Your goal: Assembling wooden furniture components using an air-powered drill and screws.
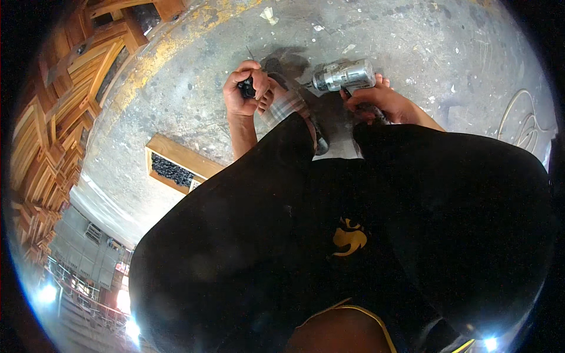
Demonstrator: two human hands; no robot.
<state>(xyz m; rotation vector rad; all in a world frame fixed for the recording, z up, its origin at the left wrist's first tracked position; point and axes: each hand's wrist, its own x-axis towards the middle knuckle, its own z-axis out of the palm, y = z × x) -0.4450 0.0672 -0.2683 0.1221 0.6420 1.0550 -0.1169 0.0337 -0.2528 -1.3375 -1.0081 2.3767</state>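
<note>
Above the concrete floor, my left hand [242,91] is closed around a clump of small black pieces [246,87], too small to name for certain. A thin dark sliver sticks up past its fingertips. My right hand [376,101] grips the handle of a silver power driver [347,75], which lies on its side in the air with its nose toward my left hand. Between the two hands are a patch of plaid cloth [288,109] and dark footwear [319,140]. Part of the driver's handle is hidden by my fingers.
A wooden box [185,154] holding many small black pieces [170,170] stands on the floor at left, partly hidden by my dark clothing. Stacked wooden frames [88,76] line the far left. A pale hose [518,120] coils at right. Scraps litter the stained floor [194,94].
</note>
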